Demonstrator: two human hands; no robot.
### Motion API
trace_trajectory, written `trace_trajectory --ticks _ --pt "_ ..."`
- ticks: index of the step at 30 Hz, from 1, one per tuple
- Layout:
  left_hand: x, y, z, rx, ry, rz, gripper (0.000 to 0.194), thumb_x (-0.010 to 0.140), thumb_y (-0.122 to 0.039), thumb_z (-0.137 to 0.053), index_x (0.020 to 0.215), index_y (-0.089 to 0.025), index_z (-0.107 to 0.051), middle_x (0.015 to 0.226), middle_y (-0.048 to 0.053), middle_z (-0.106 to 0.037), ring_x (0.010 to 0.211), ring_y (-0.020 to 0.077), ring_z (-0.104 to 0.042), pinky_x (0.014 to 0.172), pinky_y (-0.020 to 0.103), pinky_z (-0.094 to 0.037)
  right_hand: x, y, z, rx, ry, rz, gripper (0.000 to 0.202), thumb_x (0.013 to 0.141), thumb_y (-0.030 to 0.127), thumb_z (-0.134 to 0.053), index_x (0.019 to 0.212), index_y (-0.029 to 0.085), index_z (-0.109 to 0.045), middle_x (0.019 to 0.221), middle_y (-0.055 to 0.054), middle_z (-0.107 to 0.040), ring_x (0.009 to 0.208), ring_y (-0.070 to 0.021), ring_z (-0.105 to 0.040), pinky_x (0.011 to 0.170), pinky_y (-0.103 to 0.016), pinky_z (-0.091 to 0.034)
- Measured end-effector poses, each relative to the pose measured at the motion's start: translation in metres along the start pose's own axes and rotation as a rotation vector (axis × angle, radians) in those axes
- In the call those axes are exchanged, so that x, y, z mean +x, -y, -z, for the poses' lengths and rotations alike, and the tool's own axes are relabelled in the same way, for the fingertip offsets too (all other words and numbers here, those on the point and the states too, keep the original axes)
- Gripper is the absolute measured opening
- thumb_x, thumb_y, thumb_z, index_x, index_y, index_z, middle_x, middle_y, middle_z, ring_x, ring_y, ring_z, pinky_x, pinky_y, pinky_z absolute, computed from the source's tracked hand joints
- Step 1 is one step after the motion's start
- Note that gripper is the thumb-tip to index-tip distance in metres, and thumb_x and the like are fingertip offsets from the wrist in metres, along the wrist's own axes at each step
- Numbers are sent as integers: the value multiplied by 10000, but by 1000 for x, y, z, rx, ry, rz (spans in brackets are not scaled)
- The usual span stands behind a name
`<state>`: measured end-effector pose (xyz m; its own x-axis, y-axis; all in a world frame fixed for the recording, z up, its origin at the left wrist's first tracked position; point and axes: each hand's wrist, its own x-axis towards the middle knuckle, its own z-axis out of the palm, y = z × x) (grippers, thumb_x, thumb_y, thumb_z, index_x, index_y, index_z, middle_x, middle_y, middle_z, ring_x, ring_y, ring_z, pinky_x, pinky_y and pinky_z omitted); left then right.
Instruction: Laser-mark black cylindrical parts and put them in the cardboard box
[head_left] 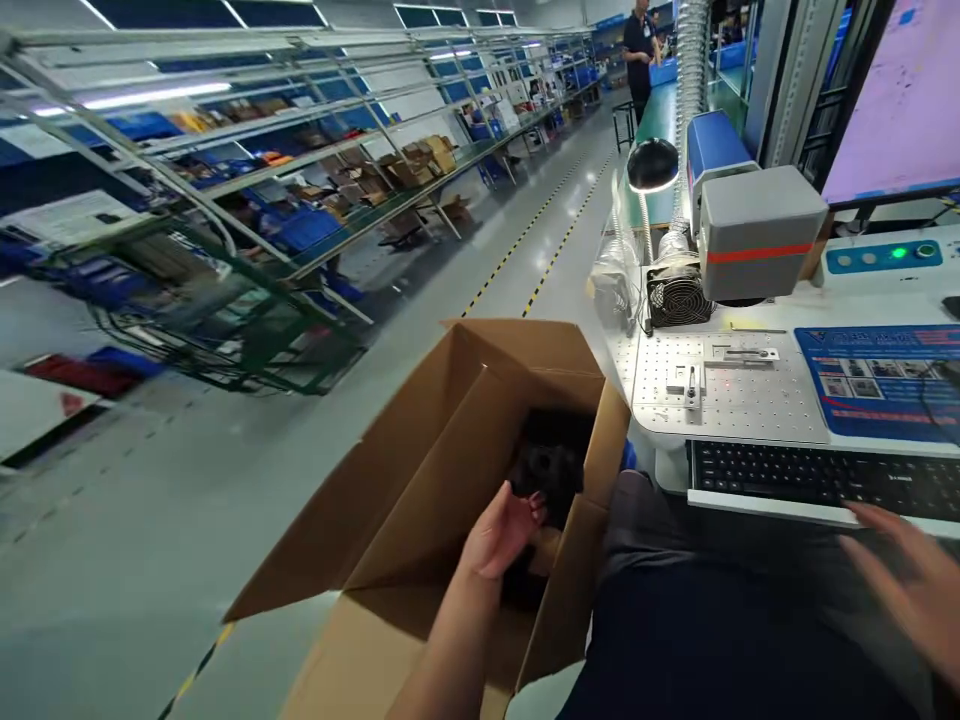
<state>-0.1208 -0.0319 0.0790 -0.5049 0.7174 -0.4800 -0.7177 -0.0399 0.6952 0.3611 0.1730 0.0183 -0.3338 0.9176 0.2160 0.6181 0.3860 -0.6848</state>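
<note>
My left hand (504,528) reaches down into an open brown cardboard box (420,480) on the floor beside me, its fingers curled on a black round part (547,465) that lies among other dark parts inside. My right hand (911,585) hovers blurred at the lower right, fingers spread and holding nothing, just below a black keyboard (817,475) on a pull-out tray of the white workbench.
A grey and blue laser machine (754,225) stands over a perforated metal plate (724,385) with a small fixture. A fan (677,295), lamp (652,165) and monitor (904,100) sit nearby. Shelving racks (225,200) line the aisle at left. A person (640,50) stands far off.
</note>
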Motion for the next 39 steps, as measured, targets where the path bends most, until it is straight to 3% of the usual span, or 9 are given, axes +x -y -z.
trace_trajectory --ticks 5,9,13,17,20,24,31,36,39 --pt "-16 44 -32 -121 215 202 430 553 -451 -959 860 -203 -788 796 29 -675 670 114 -573 637 259 -511 37 135 -55 285 363 382 582 957 457 -640 1484 379 -405 1508 -30 -479 1410 -232 -453 1177 -489 -434" --pt "-13 64 -53 -117 408 301 407 658 -495 -903 943 -226 -795 912 25 -696 740 101 -590 821 285 -537 47 176 -74 391 485 427 883 876 515 -743 1582 387 -228 1637 -33 -282 1519 -220 -284 1248 -459 -326" --pt "-15 56 -86 279 634 88 302 858 -434 -760 1056 -213 -699 1093 52 -605 892 120 -570 839 254 -475 46 164 -61 504 465 343 924 848 587 -745 1597 382 -244 1655 -41 -243 1522 -260 -269 1227 -446 -336" --pt "-24 46 -112 1093 722 -260 248 845 -331 -763 858 -132 -615 1227 93 -438 1106 181 -502 886 259 -443 46 143 -44 635 488 172 568 984 502 -601 1512 366 -440 1516 -43 -469 1381 -236 -461 1130 -407 -408" --pt "-30 47 -120 1363 921 -372 138 865 -257 -716 950 -176 -642 1315 83 -376 1040 161 -520 891 299 -466 46 132 -44 716 618 3 426 1006 457 -577 1403 304 -570 1367 -66 -584 1271 -225 -544 1103 -416 -427" --pt "-37 47 -127 1410 1145 -339 164 850 -252 -745 967 -202 -642 1329 67 -399 944 129 -547 831 287 -498 50 120 -50 816 776 -129 540 948 462 -665 1432 249 -557 1375 -98 -576 1284 -252 -537 1126 -457 -406" --pt "-42 44 -144 1442 1384 -252 210 805 -289 -803 978 -231 -700 1362 49 -451 920 119 -616 912 304 -544 72 123 -49 838 1196 74 785 735 339 -881 1449 262 -563 1373 -75 -598 1279 -266 -552 1123 -432 -409" --pt "-46 43 -142 1423 1363 -202 204 801 -267 -785 981 -243 -692 1453 42 -415 992 156 -642 913 327 -555 65 122 -59 740 1136 46 769 527 323 -978 1239 239 -702 1255 -41 -644 1181 -252 -581 1104 -394 -402" --pt "-43 32 -133 1340 1273 -176 125 824 -236 -743 923 -211 -671 1533 45 -358 1228 212 -550 1003 316 -513 59 114 -62 754 1008 -109 642 572 342 -955 1157 215 -723 1117 -36 -661 1043 -222 -601 962 -357 -467"
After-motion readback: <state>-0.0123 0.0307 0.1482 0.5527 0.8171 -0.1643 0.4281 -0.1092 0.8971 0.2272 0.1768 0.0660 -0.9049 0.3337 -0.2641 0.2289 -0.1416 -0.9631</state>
